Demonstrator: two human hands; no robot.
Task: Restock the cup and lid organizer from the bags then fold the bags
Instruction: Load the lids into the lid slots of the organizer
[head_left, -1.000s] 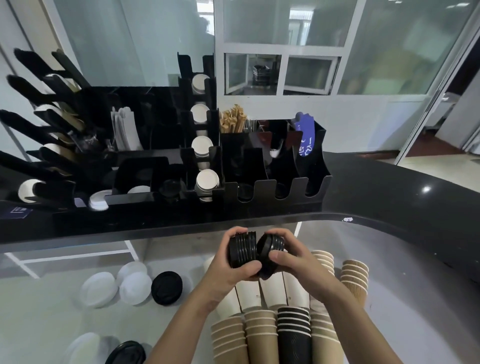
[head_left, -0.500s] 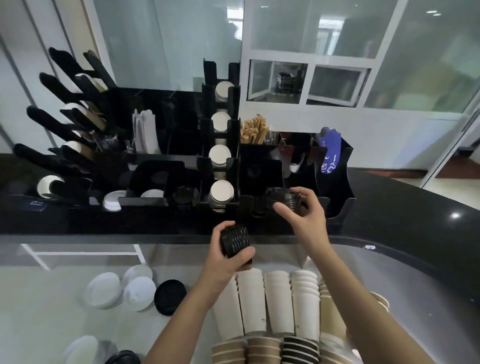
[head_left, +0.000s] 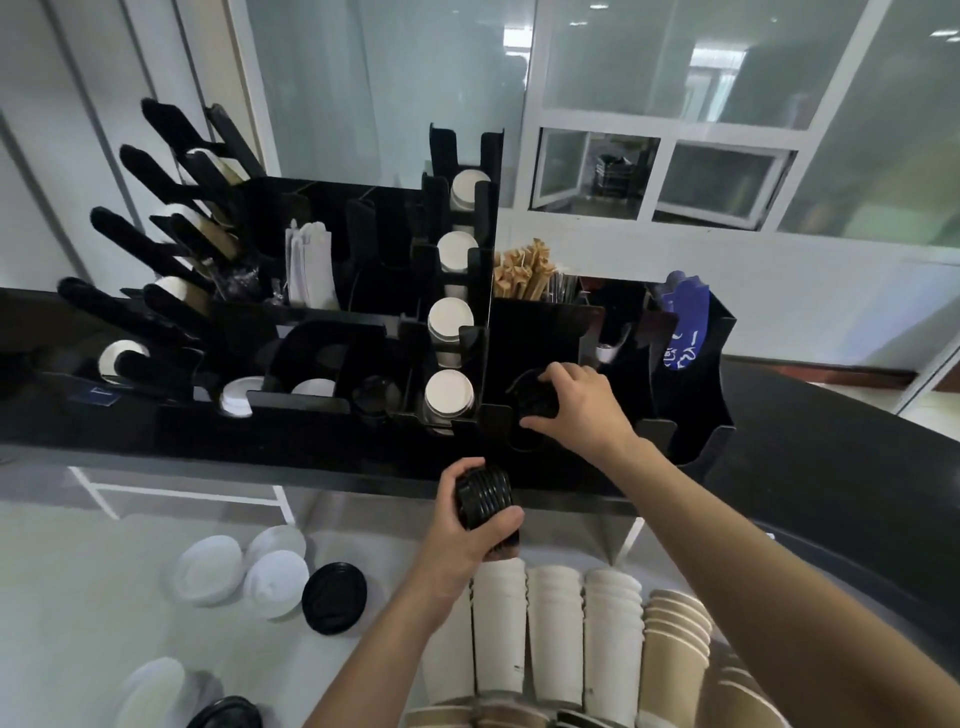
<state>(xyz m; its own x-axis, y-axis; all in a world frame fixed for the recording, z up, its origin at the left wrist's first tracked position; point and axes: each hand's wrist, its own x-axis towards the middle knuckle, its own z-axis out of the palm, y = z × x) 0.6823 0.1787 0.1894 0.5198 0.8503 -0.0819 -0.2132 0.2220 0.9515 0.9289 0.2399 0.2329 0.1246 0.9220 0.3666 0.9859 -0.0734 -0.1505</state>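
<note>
A black cup and lid organizer (head_left: 540, 332) stands on the dark counter (head_left: 831, 457), with white lids stacked in its middle column. My right hand (head_left: 576, 402) grips a stack of black lids (head_left: 532, 397) inside a front slot of the organizer. My left hand (head_left: 470, 525) holds a second stack of black lids (head_left: 483, 496) below the counter edge. Rows of white and brown paper cups (head_left: 556, 634) lie on the lower surface under my arms. No bag shows in the view.
Loose white lids (head_left: 244, 569) and a black lid (head_left: 334, 597) lie on the lower pale surface at the left. Wooden stirrers (head_left: 522, 275) and a blue packet (head_left: 685, 327) sit in the organizer's right side. Glass partitions rise behind the counter.
My right hand has carried its stack of black lids up and away from the left hand and into the organizer slot. The left hand stays low with its stack.
</note>
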